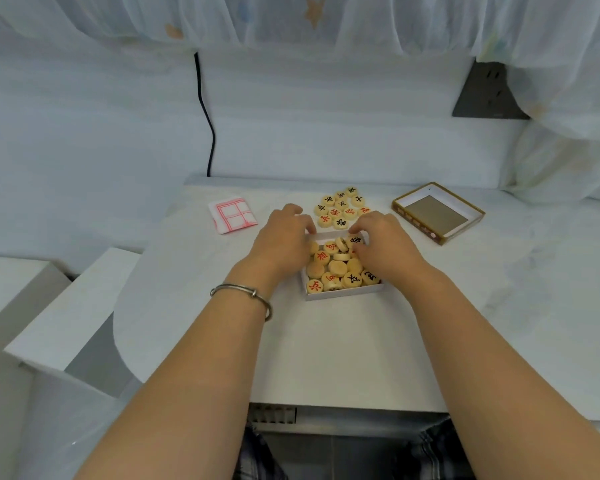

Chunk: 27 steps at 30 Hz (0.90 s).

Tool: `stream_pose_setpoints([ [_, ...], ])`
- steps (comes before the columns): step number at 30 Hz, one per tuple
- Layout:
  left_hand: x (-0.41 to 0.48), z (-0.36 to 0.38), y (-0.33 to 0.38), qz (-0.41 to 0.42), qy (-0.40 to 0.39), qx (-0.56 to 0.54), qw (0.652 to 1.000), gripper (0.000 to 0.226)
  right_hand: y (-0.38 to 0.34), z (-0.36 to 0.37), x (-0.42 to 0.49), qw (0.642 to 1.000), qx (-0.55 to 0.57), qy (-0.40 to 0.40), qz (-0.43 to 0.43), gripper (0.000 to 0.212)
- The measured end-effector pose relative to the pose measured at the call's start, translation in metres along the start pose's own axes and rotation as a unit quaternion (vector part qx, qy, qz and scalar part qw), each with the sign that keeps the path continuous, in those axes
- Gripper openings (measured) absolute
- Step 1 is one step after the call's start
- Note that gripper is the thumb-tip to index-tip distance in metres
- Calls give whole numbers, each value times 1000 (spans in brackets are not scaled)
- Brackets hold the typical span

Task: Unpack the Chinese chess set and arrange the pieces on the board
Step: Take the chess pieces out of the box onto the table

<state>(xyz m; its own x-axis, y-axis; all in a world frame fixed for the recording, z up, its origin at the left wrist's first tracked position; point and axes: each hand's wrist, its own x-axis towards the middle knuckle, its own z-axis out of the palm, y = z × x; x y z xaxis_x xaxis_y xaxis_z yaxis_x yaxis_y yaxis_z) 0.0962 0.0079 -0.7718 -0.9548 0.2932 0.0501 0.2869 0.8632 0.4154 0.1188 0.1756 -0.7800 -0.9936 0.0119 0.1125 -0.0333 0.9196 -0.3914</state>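
Observation:
A small white box tray (343,295) sits mid-table, filled with several round wooden chess pieces (336,268) marked in red or black. My left hand (283,237) grips the tray's far left corner with curled fingers. My right hand (383,240) reaches into the tray's far right corner, fingers curled around pieces there. Beyond the tray lies a loose pile of pieces (342,207) on the table. The folded paper board (232,215), white with red lines, lies at the far left.
The empty box lid (437,212), brown-rimmed, lies open side up at the far right. A black cable (207,112) hangs down the wall behind the white table (326,341). White blocks (66,306) stand left of the table.

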Motion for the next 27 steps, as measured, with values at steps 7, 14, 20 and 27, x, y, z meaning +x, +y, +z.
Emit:
stream_pose_setpoints([
  [7, -14, 3, 3, 10, -5, 71, 997, 38, -5, 7, 2, 999, -36, -18, -34, 31],
  [14, 3, 5, 2, 20, -5, 114, 993, 33, -1, 10, 11, 998, -25, -37, -34, 30],
  [20, 12, 0, -2, 23, 11, 63, 998, 25, 0, 7, 16, 998, -19, -50, -38, 27],
  [27, 16, -2, -2, 6, -104, -9, 994, 24, -5, -4, 19, 999, 1, 6, -48, 23],
])
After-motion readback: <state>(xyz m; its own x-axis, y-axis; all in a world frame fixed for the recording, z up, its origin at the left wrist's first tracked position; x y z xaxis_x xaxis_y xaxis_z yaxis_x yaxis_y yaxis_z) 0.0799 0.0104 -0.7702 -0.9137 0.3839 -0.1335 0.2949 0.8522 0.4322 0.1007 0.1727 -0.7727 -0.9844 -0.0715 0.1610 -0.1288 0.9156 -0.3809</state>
